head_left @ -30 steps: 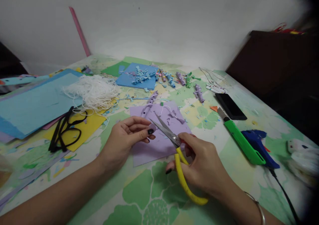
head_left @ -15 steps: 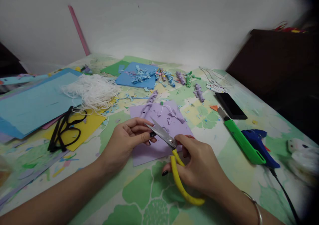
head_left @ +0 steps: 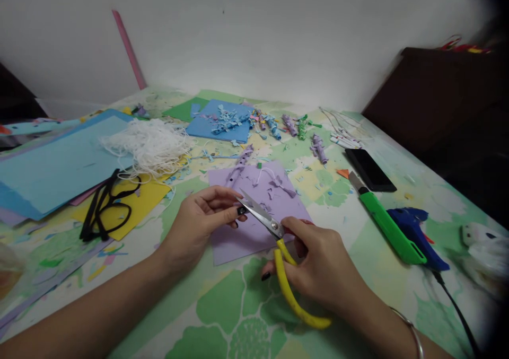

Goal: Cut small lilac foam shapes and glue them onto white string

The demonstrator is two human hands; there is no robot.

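My right hand (head_left: 318,258) grips a pair of scissors (head_left: 260,213) with yellow handles, its blades nearly closed and pointing up to the left. Thumb and fingers of my left hand (head_left: 207,210) are pinched together right at the blade tips; whatever they hold is too small or hidden to make out. Below both hands a purple paper sheet (head_left: 234,239) lies flat. On that sheet rest purple paper scraps (head_left: 284,185), a white string (head_left: 264,171) and a rolled purple paper tube (head_left: 240,163).
Left of my hands are black glasses (head_left: 107,210), yellow paper (head_left: 139,213), a white string heap (head_left: 149,144) and blue sheets (head_left: 63,163). Rolled paper figures (head_left: 318,148) stand farther back. At right lie a phone (head_left: 369,169), a green utility knife (head_left: 392,229) and a blue glue gun (head_left: 417,237).
The whole view has shifted slightly. My left fingers and the scissors keep almost the same pose, with the blades looking a little more closed.
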